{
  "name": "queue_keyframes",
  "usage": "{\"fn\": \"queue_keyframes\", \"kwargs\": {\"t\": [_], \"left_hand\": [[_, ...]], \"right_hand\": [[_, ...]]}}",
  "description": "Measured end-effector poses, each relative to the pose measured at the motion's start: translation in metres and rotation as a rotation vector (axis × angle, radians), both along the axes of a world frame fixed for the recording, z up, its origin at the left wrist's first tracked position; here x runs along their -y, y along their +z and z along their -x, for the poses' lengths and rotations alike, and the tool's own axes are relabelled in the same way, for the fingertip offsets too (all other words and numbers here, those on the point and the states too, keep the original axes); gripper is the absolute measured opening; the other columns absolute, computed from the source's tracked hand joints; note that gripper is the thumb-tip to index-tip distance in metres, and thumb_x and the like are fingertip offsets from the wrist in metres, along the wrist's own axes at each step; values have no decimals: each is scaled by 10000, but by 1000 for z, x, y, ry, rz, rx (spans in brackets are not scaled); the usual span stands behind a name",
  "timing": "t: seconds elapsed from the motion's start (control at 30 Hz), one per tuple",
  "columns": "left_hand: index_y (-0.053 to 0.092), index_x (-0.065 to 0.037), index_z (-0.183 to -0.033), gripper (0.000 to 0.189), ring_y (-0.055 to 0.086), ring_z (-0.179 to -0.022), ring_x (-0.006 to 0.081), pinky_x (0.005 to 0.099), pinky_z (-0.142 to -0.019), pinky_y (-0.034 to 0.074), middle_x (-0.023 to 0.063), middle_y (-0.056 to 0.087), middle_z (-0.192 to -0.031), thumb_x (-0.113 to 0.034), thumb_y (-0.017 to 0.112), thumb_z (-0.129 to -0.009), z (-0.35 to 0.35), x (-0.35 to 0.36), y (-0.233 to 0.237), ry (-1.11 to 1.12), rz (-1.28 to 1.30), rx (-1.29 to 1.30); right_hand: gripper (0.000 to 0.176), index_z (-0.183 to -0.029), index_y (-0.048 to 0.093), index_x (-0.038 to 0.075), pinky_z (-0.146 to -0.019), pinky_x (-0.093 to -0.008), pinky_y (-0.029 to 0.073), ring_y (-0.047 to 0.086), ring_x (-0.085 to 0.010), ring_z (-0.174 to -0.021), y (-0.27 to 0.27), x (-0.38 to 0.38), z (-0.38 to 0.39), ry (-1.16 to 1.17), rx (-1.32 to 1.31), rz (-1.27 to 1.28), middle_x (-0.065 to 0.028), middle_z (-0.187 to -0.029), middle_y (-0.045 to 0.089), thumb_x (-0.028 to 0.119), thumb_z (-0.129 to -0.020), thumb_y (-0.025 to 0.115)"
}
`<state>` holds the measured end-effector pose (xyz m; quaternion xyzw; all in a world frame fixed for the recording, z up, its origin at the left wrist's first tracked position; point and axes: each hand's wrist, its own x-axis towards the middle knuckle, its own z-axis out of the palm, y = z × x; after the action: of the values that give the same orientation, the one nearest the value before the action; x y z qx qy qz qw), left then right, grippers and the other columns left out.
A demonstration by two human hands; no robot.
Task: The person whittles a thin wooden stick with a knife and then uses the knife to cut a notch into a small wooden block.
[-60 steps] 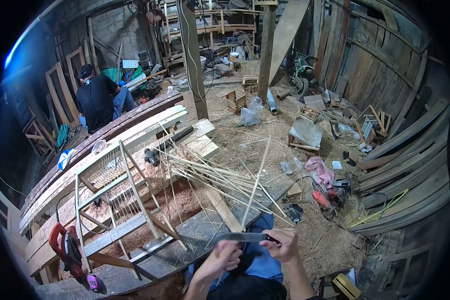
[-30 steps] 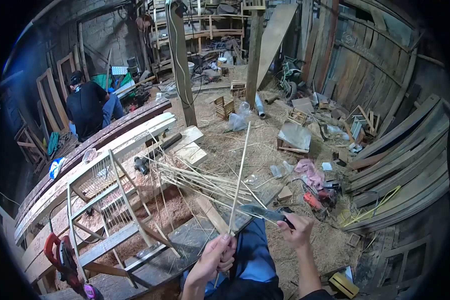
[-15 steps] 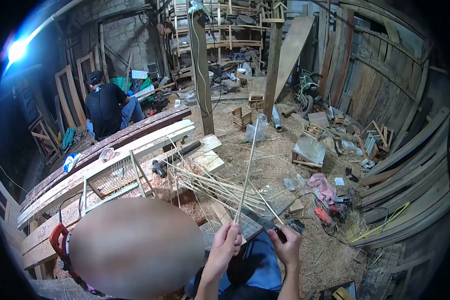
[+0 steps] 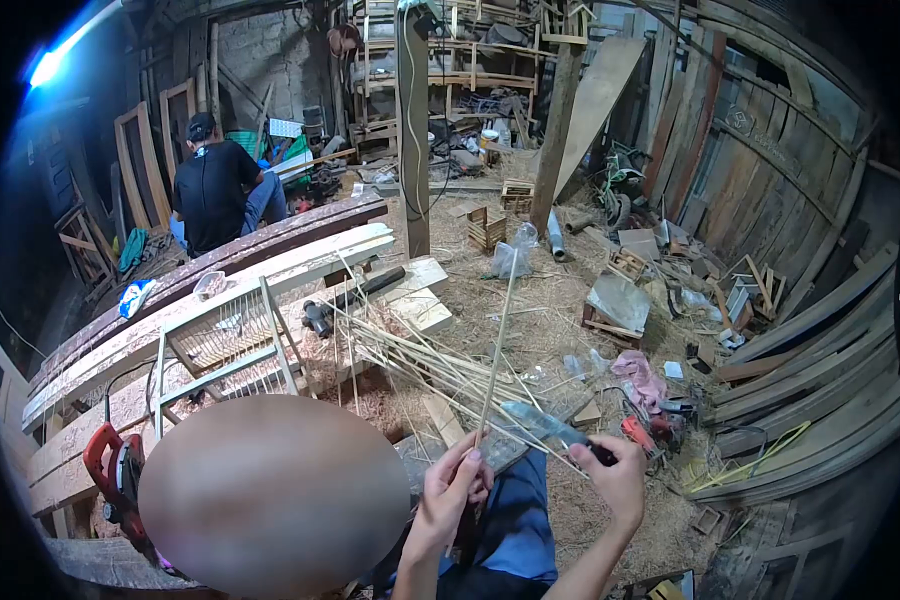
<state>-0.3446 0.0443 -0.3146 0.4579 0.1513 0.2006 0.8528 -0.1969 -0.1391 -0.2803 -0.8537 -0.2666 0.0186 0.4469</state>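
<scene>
My left hand [image 4: 456,485] is closed around the lower part of a thin wooden stick [image 4: 498,355], which stands nearly upright. In my right hand [image 4: 620,480], the fingers wrap the dark handle of a knife [image 4: 542,421]. Its blade points left toward the stick, apart from my left hand. Behind both hands, a loose pile of thin sticks [image 4: 425,352] spreads over the boards. A slatted wooden frame with thin bars [image 4: 232,345] lies left of the pile. Near it rests a dark hammer-like tool [image 4: 317,318]. A blurred oval hides the lower left foreground.
Long planks [image 4: 300,258] run across the left side, with a red power tool [image 4: 100,455] at their near end. A person in a dark shirt [image 4: 220,190] crouches beyond them. Wooden posts [image 4: 413,140] stand ahead. A red tool [image 4: 638,433] and pink cloth [image 4: 638,380] lie right.
My right hand has moved right and slightly up, away from my left hand, and the knife blade now shows broadside. My left hand still holds the stick upright. The view has shifted slightly.
</scene>
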Motion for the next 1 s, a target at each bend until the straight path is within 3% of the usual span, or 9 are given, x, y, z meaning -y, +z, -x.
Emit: {"fn": "queue_keyframes", "kwargs": {"t": [0.07, 0.2, 0.23, 0.37, 0.43, 0.53, 0.77, 0.87, 1.0], "left_hand": [[446, -11, -1480, 452, 393, -638, 42, 196, -579, 356, 45, 565, -792, -206, 477, -1074, 0, 2, 8, -23, 3, -9], [383, -23, -1525, 485, 414, -667, 50, 203, -610, 377, 58, 575, -831, -166, 469, -1070, 2, 4, 8, -84, 32, 53], [332, -19, -1521, 493, 415, -666, 76, 221, -621, 395, 106, 589, -845, -120, 466, -1057, 2, 6, 11, -59, 35, 20], [375, -52, -1454, 413, 426, -657, 82, 232, -616, 406, 125, 594, -847, -119, 469, -1058, 4, 6, 8, -39, 24, 40], [416, -84, -1365, 310, 402, -601, 76, 224, -535, 367, 125, 579, -825, -146, 473, -1066, 4, 4, 11, -23, 139, 70], [410, -68, -1361, 320, 369, -542, 51, 207, -468, 306, 70, 549, -797, -171, 489, -1068, 8, -2, 12, -61, 165, 2], [381, -82, -1493, 457, 330, -508, 34, 190, -439, 261, 49, 512, -743, -210, 497, -1070, 5, 3, 14, -27, 135, -23], [424, -65, -1469, 434, 335, -505, 33, 196, -438, 266, 60, 543, -765, -214, 503, -1069, 4, 6, 15, 9, 157, 0], [464, -65, -1424, 385, 336, -495, 46, 207, -432, 267, 78, 539, -758, -177, 517, -1059, 5, 2, 7, -19, 84, -63]], "right_hand": [[433, -889, 735, -13, -556, -307, 431, 541, -125, -569, -6, -1, -3, -68, -12, -134, -56, -622, 618, 407, -829, 817], [455, -923, 736, -18, -568, -300, 433, 535, -103, -591, -41, -8, 11, -53, -106, -155, -44, -635, 626, 424, -840, 805], [434, -955, 738, -25, -575, -295, 443, 556, -102, -599, -49, -12, 12, -49, -102, -204, -56, -644, 643, 389, -845, 809], [426, -983, 736, -37, -606, -293, 465, 600, -129, -632, -43, -13, 14, -69, -186, -186, -85, -702, 678, 359, -844, 814], [427, -989, 738, -43, -640, -306, 485, 630, -165, -664, -45, -12, 9, 20, 5, -173, -114, -764, 704, 349, -839, 815], [412, -978, 741, -42, -679, -307, 502, 660, -189, -714, -40, -8, 11, 30, -25, -140, -134, -822, 721, 338, -836, 817], [391, -950, 752, -35, -686, -304, 516, 695, -183, -747, -36, 0, 17, 66, -161, -150, -139, -837, 738, 324, -818, 836], [390, -916, 739, -49, -654, -273, 479, 623, -117, -712, -27, -4, 20, 108, -119, -208, -85, -764, 692, 328, -848, 815], [402, -945, 762, -7, -678, -333, 504, 665, -221, -713, -28, -13, 22, 155, -13, -194, -116, -793, 709, 350, -779, 847]]}}
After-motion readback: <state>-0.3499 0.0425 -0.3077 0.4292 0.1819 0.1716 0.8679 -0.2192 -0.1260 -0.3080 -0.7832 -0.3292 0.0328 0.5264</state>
